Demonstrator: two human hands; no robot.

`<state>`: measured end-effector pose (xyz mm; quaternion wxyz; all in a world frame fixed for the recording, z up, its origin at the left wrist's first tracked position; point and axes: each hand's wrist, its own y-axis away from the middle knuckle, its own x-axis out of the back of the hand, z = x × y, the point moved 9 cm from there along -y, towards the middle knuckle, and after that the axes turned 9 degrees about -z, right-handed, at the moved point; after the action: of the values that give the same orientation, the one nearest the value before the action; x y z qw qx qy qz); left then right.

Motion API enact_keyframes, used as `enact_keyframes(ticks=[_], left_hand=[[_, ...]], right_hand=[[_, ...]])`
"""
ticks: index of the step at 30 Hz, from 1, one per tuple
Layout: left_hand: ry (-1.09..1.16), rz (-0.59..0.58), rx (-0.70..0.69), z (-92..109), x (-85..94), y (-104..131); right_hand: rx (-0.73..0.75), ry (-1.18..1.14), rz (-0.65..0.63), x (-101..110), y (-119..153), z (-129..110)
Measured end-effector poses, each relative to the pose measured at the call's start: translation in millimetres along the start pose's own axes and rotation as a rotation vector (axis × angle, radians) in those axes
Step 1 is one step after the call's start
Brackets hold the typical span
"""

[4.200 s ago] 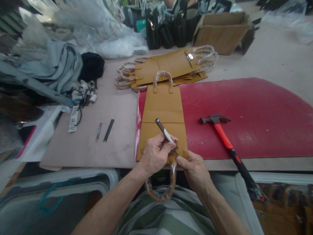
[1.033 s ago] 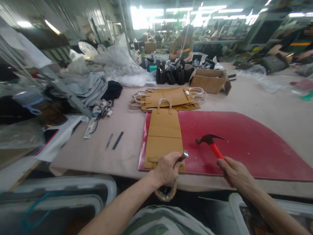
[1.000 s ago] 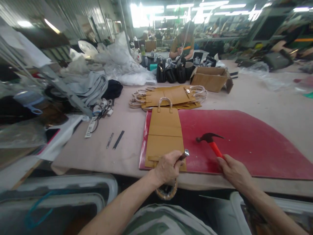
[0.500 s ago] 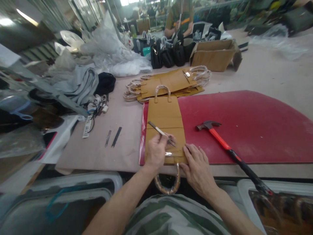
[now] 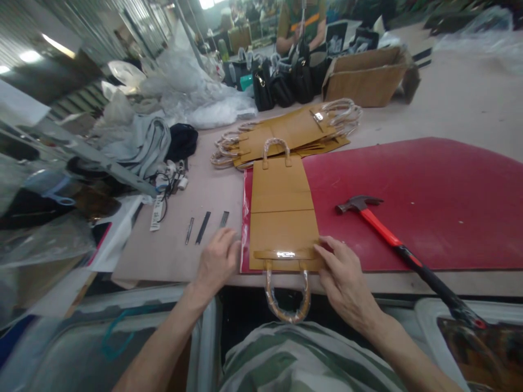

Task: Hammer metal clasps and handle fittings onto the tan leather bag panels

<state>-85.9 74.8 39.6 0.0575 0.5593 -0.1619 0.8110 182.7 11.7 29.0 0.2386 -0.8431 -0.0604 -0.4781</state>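
A tan bag piece (image 5: 281, 228) lies flat before me, with a plastic-wrapped handle at its far end and another handle (image 5: 288, 316) hanging over the table's near edge. A shiny metal plate (image 5: 285, 254) sits near its close end. My right hand (image 5: 343, 272) has thumb and fingers closed at the bag piece's lower right edge. My left hand (image 5: 218, 258) is left of the bag piece, fingers bent over a slim metal tool (image 5: 224, 219); only the tool's far end shows. Beside it lie a dark flat strip (image 5: 203, 227) and a thin metal tool (image 5: 189, 230).
A claw hammer (image 5: 379, 226) rests on the red mat (image 5: 429, 190) at right. Behind are stacked tan bag pieces (image 5: 281, 133), black handbags (image 5: 281, 87), a cardboard box (image 5: 363, 81) and plastic wrapping (image 5: 180, 81). A person stands across the table. Bins flank me below.
My left hand has moved left off the bag piece, carrying the slim metal tool down to the table beside the other tools. My right hand stays at the bag piece's edge. The view has shifted slightly.
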Motion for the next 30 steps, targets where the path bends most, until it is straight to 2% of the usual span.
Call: enact_keyframes(ticks=[3, 5, 8, 11, 14, 16, 22, 26, 28, 30], left_hand=[[-0.002, -0.174, -0.258, 56.2, -21.4, 6.8], [-0.121, -0.297, -0.344, 79.0, -33.3, 7.2], [-0.344, -0.409, -0.451, 95.6, -44.1, 5.9], [-0.469, -0.437, -0.543, 100.6, -49.6, 6.5], [-0.465, -0.402, -0.600, 97.3, -52.1, 8.9], [-0.384, -0.335, -0.632, 91.3, -49.5, 11.6], [-0.045, -0.050, -0.765, 66.0, -30.0, 28.9], [0.091, 0.140, -0.729, 55.6, -17.2, 35.4], [0.116, 0.163, -0.686, 54.7, -16.4, 36.3], [0.122, 0.134, -0.655, 55.9, -19.6, 37.6]], right_hand=[[0.045, 0.019, -0.109, -0.5, -15.9, -10.7], [0.057, 0.091, -0.238, -8.0, -26.3, -14.8], [0.130, 0.198, -0.390, -18.5, -36.6, -20.1], [0.264, 0.348, -0.469, -26.0, -40.7, -28.4], [0.374, 0.497, -0.497, -31.8, -40.9, -36.2], [0.401, 0.525, -0.482, -31.9, -40.8, -38.2], [0.434, 0.261, -0.410, -19.7, -33.0, -30.8], [0.531, 0.109, -0.276, -10.8, -24.3, -29.4], [0.554, 0.034, -0.177, -8.3, -21.8, -28.4], [0.530, -0.038, -0.094, -8.3, -21.1, -24.6]])
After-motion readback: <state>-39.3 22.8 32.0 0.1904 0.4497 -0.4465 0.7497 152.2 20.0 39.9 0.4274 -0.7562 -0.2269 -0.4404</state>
